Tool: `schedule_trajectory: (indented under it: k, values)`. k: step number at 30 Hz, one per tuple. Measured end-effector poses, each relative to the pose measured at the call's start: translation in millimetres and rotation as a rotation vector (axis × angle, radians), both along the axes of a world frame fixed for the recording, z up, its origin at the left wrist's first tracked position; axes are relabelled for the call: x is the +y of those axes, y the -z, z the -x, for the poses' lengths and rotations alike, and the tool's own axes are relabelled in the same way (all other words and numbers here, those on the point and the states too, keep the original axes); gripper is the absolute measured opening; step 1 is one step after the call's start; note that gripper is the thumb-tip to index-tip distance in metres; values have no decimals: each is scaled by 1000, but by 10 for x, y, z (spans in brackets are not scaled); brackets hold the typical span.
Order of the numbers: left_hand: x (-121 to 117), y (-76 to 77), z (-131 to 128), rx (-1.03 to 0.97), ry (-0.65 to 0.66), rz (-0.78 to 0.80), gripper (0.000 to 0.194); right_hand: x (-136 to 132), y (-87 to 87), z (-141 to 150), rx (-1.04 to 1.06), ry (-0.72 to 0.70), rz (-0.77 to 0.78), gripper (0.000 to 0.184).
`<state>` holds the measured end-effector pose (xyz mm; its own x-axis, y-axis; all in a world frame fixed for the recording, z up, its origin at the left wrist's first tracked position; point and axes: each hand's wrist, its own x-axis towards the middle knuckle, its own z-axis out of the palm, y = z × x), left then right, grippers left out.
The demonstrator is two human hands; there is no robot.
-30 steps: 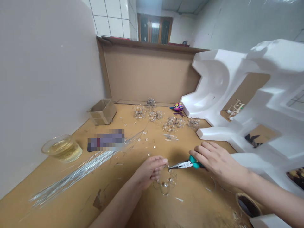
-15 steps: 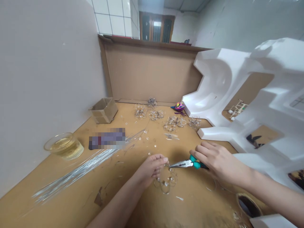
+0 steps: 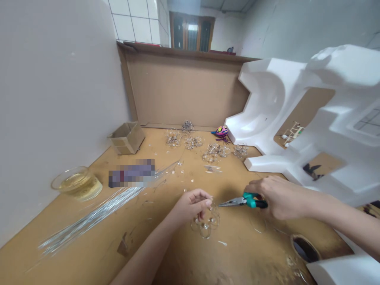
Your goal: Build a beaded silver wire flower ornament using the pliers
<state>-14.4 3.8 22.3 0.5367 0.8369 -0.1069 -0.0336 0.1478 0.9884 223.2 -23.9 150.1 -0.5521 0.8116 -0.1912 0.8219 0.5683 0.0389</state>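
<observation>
Near the middle of the table, my left hand (image 3: 194, 204) pinches a looped wire piece (image 3: 205, 228) with clear beads in it. Its rings hang below my fingers. My right hand (image 3: 271, 196) is closed around teal and black needle-nose pliers (image 3: 237, 201). The tips of the pliers point left and lie just right of my left fingertips, slightly apart from them. Whether the jaws are parted is too small to tell. Several finished-looking wire clusters (image 3: 213, 152) lie farther back, and loose clear beads (image 3: 192, 181) are scattered in front of them.
A bundle of straight wires (image 3: 97, 215) lies at left, beside a glass bowl of yellowish liquid (image 3: 77, 184) and a small cardboard box (image 3: 127, 138). White foam packing (image 3: 267, 89) lines the right side. A colourful toy (image 3: 221, 132) sits at the back. A round hole (image 3: 305, 248) is at lower right.
My right hand has drawn the pliers a little to the right, away from my left fingertips. My left hand keeps the wire piece, its fingers turned slightly. The view has shifted a little.
</observation>
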Motion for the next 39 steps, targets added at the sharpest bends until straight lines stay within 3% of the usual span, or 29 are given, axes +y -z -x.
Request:
schedule_trajectory:
  k: [7, 12, 17, 20, 29, 39]
  values:
    - [-40, -61, 39, 163, 112, -150, 28, -43, -7, -134, -8, -22, 19, 24]
    - [-22, -99, 42, 225, 15, -297, 32, -57, 48, -160, -8, -36, -205, 24]
    - [34, 3, 45, 55, -36, -69, 34, -73, 51, -142, -34, -188, -509, 22]
    - [36, 67, 11, -126, -33, 86, 32, -119, 73, -49, -91, -290, -583, 22]
    - [-5, 44, -12, -315, -2, 290, 30, -94, 180, 172, -142, -346, -600, 22]
    - [-22, 13, -6, -355, 5, 342, 27, -77, 198, 200, -158, -359, -595, 25]
